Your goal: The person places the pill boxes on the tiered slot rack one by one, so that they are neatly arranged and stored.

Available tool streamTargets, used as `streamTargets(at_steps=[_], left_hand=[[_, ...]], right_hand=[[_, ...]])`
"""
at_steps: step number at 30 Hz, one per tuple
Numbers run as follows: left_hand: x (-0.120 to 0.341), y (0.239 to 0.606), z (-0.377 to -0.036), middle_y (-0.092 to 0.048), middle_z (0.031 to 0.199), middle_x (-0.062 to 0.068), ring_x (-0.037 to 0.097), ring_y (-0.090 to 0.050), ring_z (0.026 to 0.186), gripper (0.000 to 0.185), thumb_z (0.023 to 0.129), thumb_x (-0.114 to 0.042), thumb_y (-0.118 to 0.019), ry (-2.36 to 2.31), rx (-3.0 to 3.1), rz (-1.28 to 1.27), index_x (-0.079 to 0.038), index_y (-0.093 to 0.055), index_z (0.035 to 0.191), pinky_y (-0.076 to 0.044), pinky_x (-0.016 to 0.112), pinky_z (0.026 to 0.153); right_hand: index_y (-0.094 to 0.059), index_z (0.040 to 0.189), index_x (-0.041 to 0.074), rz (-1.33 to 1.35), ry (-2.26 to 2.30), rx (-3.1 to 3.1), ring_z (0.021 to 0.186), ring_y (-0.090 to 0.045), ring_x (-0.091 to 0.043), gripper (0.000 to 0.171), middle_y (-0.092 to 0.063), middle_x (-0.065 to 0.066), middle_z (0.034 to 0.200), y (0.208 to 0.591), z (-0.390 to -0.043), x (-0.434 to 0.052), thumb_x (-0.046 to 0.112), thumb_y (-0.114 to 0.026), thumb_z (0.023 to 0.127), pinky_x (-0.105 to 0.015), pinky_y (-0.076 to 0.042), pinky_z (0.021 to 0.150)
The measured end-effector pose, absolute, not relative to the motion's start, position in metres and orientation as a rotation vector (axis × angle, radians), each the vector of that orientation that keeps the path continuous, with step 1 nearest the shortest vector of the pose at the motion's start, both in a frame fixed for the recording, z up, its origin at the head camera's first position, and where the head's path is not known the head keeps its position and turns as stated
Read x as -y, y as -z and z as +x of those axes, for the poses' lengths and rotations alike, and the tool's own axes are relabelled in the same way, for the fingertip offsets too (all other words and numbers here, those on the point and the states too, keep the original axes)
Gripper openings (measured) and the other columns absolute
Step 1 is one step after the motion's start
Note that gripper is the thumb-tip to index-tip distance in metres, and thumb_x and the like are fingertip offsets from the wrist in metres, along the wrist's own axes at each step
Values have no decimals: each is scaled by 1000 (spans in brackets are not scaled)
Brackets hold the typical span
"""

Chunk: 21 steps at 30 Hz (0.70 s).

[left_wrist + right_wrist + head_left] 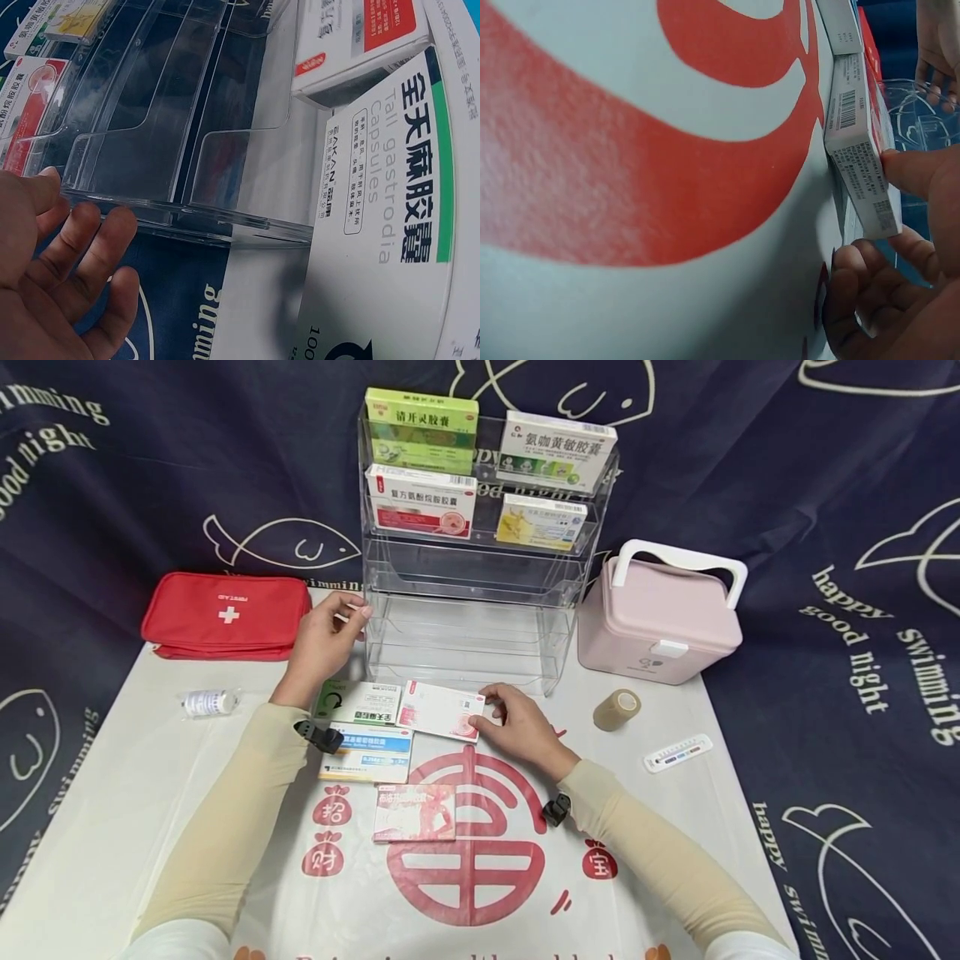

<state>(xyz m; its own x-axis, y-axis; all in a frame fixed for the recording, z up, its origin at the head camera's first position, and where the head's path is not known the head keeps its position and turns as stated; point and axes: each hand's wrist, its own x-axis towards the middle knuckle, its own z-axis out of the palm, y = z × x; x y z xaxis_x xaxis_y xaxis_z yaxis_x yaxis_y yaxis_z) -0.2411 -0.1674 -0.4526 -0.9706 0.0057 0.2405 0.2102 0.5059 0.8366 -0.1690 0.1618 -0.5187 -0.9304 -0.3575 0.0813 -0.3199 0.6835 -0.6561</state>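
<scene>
At the left side of a clear acrylic display rack, my left hand holds the side edge between thumb and fingers; the left wrist view shows the fingertips right at that edge. My right hand pinches the right end of a white and red medicine box, thumb on its printed face. This box lies close in front of the rack and meets a white and green capsule box. Below are a blue and white medicine box and a pinkish-red one.
The rack's upper tiers hold a green box, two white boxes and a yellow one. A red first-aid pouch and small bottle lie left. Right are a pink handled case, a tan roll and a thermometer strip.
</scene>
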Motion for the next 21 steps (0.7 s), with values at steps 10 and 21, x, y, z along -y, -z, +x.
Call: streamTargets(at_steps=[10, 21], left_hand=[[168, 452, -240, -66, 97, 12, 13, -63, 71, 31, 103, -32, -62, 1443, 2553, -181, -5, -63, 120, -42, 22, 61], [168, 452, -241, -66, 97, 13, 13, -64, 71, 31, 104, -30, -61, 1444, 2550, -183, -4, -63, 120, -42, 23, 61]], right_hand=[[-61, 117, 14, -484, 1354, -2725, 80, -68, -16, 32, -68, -1, 98, 523, -168, -161, 22, -77, 92, -33, -49, 71], [-61, 114, 13, -549, 1477, -2776, 80, -62, -25, 32, -65, -7, 95, 522, -172, -162, 14, -81, 89, -32, -48, 68]])
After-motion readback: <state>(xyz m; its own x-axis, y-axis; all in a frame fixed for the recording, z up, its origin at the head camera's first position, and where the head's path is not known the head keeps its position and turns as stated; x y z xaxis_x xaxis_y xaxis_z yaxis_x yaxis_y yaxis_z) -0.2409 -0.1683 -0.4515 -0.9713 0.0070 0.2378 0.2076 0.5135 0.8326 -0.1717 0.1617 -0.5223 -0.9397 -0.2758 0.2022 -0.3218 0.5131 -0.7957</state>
